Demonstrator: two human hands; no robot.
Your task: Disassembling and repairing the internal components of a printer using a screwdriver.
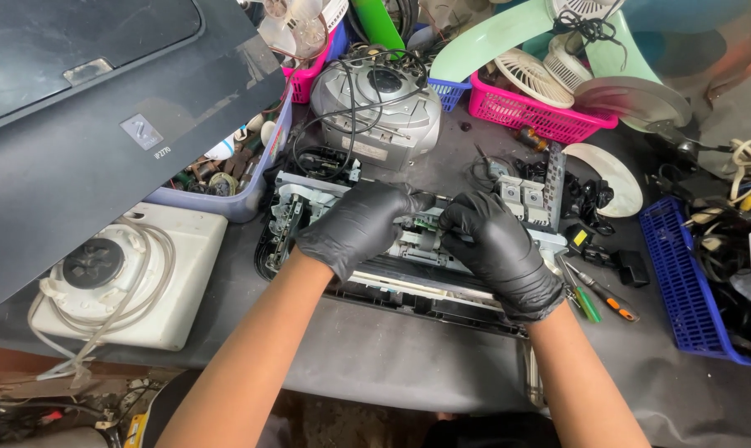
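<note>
Two gloved hands, left hand [359, 228] and right hand [500, 249], fingers pinching one printer chassis [408, 249].

This is a repair workshop for small electrical goods. A dark, worn counter [408, 365] is crowded with opened and broken appliances: a stripped printer mechanism [408, 249] with its black cover [77, 124] set aside, a silver portable stereo [375, 104], a white appliance base [126, 282] with a loose cord, and pale green fan parts [508, 33]. Pink baskets [533, 112] and a blue tray [686, 274] hold spare parts and tangled cables, and screwdrivers [599, 294] lie among loose black components.
</note>
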